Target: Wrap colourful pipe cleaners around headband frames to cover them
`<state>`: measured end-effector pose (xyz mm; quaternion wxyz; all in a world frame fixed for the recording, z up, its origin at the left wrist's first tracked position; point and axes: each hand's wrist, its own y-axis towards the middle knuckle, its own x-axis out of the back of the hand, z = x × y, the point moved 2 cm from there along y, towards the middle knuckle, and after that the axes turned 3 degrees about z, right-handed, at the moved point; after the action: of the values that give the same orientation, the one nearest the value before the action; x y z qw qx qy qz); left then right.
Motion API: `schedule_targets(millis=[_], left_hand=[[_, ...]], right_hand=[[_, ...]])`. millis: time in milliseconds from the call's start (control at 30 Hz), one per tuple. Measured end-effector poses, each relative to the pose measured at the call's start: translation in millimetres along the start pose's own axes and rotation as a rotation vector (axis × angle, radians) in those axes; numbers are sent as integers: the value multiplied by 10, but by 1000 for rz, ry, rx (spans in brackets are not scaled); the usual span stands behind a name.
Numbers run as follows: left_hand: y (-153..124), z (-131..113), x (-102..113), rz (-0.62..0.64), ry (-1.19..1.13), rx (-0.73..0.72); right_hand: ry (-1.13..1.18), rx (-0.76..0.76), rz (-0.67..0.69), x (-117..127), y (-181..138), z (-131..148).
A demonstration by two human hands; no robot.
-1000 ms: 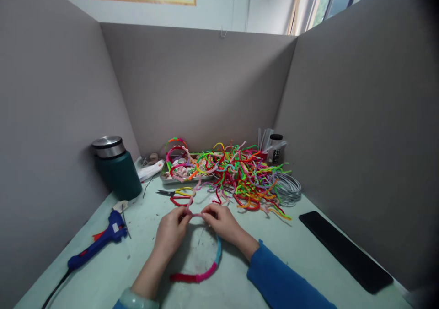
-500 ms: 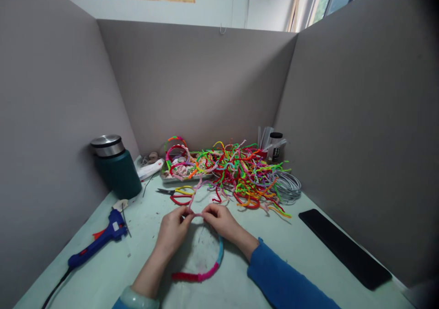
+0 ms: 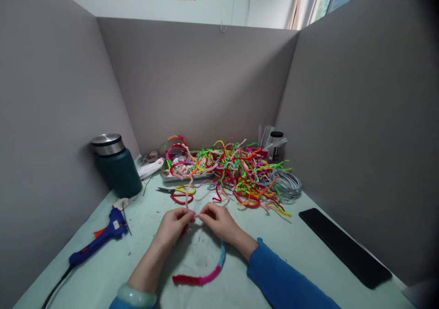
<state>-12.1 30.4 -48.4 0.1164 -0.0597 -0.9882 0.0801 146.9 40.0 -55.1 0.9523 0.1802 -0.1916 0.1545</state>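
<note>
My left hand (image 3: pixel 173 229) is closed in a pinch on a pink pipe cleaner (image 3: pixel 189 191), whose loose end sticks up and away from me. The fingers of my right hand (image 3: pixel 221 223) pinch the same pink strand just to the right, with a short bit of it showing between the fingertips. A curved strip (image 3: pixel 210 277) wrapped in red, magenta and light blue fuzz bends round below my hands. Its blue end passes under my right hand, where its far part is hidden. Scissors (image 3: pixel 176 200) with red and yellow handles lie just beyond my left hand.
A blue glue gun (image 3: pixel 103 241) and green bottle (image 3: pixel 118 174) are on the left. Behind are a metal tray (image 3: pixel 171 179), heaped pipe cleaners (image 3: pixel 243 174) and coiled wire (image 3: pixel 288 187). A black slab (image 3: pixel 343 247) lies right. Grey panels (image 3: pixel 199 80) enclose the table.
The free end of the pink pipe cleaner has swung left and now stands more upright. Both hands have drawn slightly closer together at the fingertips.
</note>
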Motion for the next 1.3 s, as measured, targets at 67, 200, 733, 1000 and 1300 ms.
schedule_targets(millis=[67, 200, 733, 1000, 1300], left_hand=[[1, 11, -2, -5, 17, 29], [-29, -36, 32, -206, 312, -60], [-80, -142, -14, -200, 661, -566], [-58, -111, -15, -208, 668, -533], [-106, -161, -22, -223, 671, -628]], right_hand=[[-7, 1, -1, -10, -3, 3], [-22, -79, -74, -11, 22, -66], [83, -109, -125, 26, 64, -108], [115, -56, -130, 4, 43, -86], [179, -9, -144, 17, 25, -56]])
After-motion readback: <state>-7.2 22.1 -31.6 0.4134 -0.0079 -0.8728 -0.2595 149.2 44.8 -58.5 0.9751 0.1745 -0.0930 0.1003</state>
